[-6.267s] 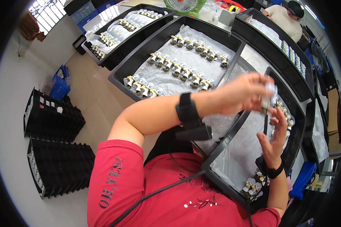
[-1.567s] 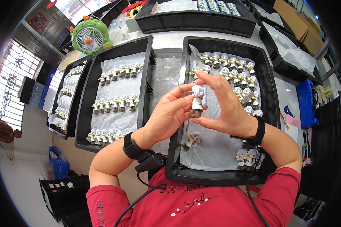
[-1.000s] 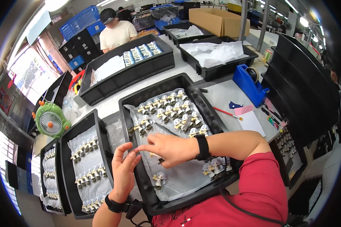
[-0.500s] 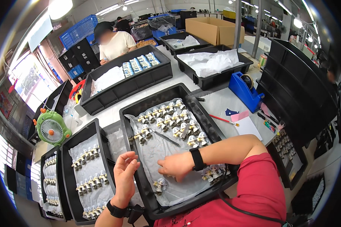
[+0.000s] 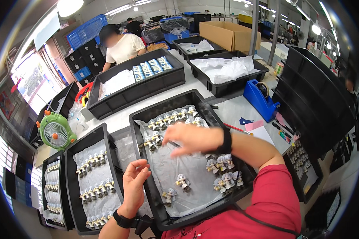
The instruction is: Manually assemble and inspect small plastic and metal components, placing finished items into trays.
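My right hand (image 5: 191, 138), blurred by motion, reaches over the upper part of the black tray (image 5: 149, 199), thumb and fingers apart. A dark pen-like tool (image 5: 174, 143) shows between them, partly hidden, seemingly lying on the white paper lining. My left hand (image 5: 134, 183) hovers at the tray's left rim, fingers loosely bent and holding nothing. Small white-haired figurines (image 5: 174, 116) stand in rows toward the tray's far end, some hidden behind my right hand. One figurine (image 5: 182, 183) lies near the middle and another figurine (image 5: 169, 196) lower left. More figurines (image 5: 227, 181) cluster at the right side.
Left of me, two black trays (image 5: 112, 175) hold rows of figurines, near a green fan (image 5: 56, 133). Farther back is a tray (image 5: 135, 91) of blue-and-white pieces, with a person (image 5: 123, 47) behind it. A blue tape dispenser (image 5: 259, 99) and stacked black bins (image 5: 307, 103) stand at right.
My right hand has moved up from the lower middle of the tray to above the pen-like tool. A figurine now shows where that hand was. My left hand has barely moved.
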Tool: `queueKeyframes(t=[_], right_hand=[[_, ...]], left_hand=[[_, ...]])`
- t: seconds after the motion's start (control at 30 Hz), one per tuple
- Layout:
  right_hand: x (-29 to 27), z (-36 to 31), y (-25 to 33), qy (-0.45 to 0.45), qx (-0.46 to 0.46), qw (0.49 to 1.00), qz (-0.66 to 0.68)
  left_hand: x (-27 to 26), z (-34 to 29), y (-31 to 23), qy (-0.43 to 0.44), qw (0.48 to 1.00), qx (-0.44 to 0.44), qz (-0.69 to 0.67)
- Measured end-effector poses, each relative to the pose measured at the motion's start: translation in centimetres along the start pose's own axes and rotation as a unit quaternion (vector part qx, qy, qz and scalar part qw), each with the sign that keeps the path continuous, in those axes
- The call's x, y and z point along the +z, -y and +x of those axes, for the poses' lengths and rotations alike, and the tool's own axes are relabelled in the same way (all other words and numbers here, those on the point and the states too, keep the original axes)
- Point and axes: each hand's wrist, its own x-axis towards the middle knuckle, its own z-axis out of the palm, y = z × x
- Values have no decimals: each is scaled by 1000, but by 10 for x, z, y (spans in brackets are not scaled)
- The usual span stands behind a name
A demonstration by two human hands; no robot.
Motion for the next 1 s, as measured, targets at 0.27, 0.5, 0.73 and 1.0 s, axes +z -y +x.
queueKeyframes(t=[0.27,0.5,0.73,1.0], right_hand=[[-113,-70,-144,-101,334,809,-473],[-98,-105,-173,-58,401,877,-256],[-93,-112,-160,11,444,794,-416],[-128,-67,-93,-500,148,824,-222]], left_hand=[[0,2,1,12,1000,-7,19],[-4,4,4,24,999,-17,34],[-1,4,0,26,999,-20,43],[-6,7,3,43,998,-36,24]])
